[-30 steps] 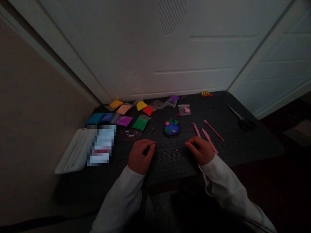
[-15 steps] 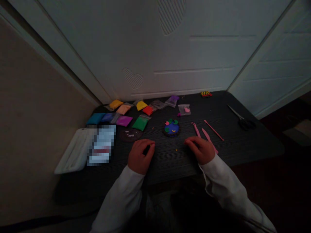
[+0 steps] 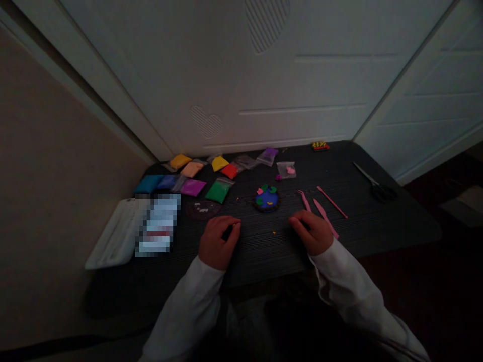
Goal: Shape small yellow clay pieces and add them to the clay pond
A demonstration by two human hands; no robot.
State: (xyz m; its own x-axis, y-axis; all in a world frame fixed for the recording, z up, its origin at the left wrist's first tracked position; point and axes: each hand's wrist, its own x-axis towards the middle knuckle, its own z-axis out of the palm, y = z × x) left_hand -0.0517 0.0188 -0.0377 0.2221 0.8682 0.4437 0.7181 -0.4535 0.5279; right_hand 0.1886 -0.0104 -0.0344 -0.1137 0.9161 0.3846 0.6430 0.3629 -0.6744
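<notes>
My left hand (image 3: 219, 242) rests on the dark table, thumb and forefinger pinched; a tiny yellowish speck shows between them, too small to name. Opposite it, my right hand (image 3: 311, 233) lies with its fingers curled together near the pink tweezers (image 3: 305, 200) and a pink clay knife (image 3: 325, 217); what it holds, if anything, is hidden. Between and beyond both hands sits a small round clay pond (image 3: 266, 199), blue inside a dark brown rim, with green leaves, a pink flower and a yellow piece on it. A yellow crumb (image 3: 274, 233) lies between the hands.
Bags of coloured clay, including a green one (image 3: 219, 190), spread across the back left. A white tray (image 3: 113, 241) and a blurred packet (image 3: 158, 226) are at left. Right of the tweezers lie a thin pink stick (image 3: 332, 202) and scissors (image 3: 375, 187). A white panelled door (image 3: 226, 65) stands behind.
My right hand has shifted very slightly to the right. The left hand and the things on the table stay where they were.
</notes>
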